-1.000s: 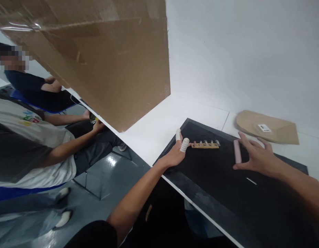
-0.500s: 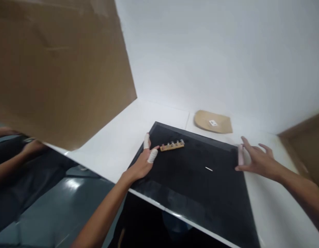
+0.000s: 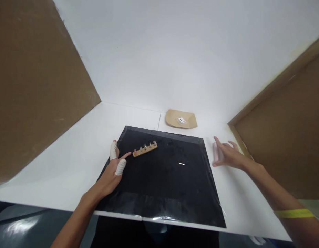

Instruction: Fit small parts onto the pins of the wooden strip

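Note:
My left hand [image 3: 111, 172] lies over the left edge of a black mat [image 3: 164, 186], fingers spread, with white wraps on two of them. One fingertip points at, and almost meets, the left end of a narrow wooden strip [image 3: 145, 150]. Several small clear and pinkish knobs stand in a row on that strip. Right of the mat, my right hand [image 3: 228, 155] has its thumb and fingers around a translucent pinkish block [image 3: 215, 154], whose exact kind I cannot make out. A short thin silvery stick [image 3: 181, 163] lies on the mat between the hands.
Behind the mat sits a tan paper tray [image 3: 172, 119] with a small white card [image 3: 182, 120] in it. Brown cardboard panels [image 3: 40, 86] [image 3: 286, 131] stand left and right of the white table [image 3: 58, 165], and a white wall rises at the back.
The view has swung left to right, so everything sits further left in the picture. My right hand with the block is now over the white table, clear of the mat's edge.

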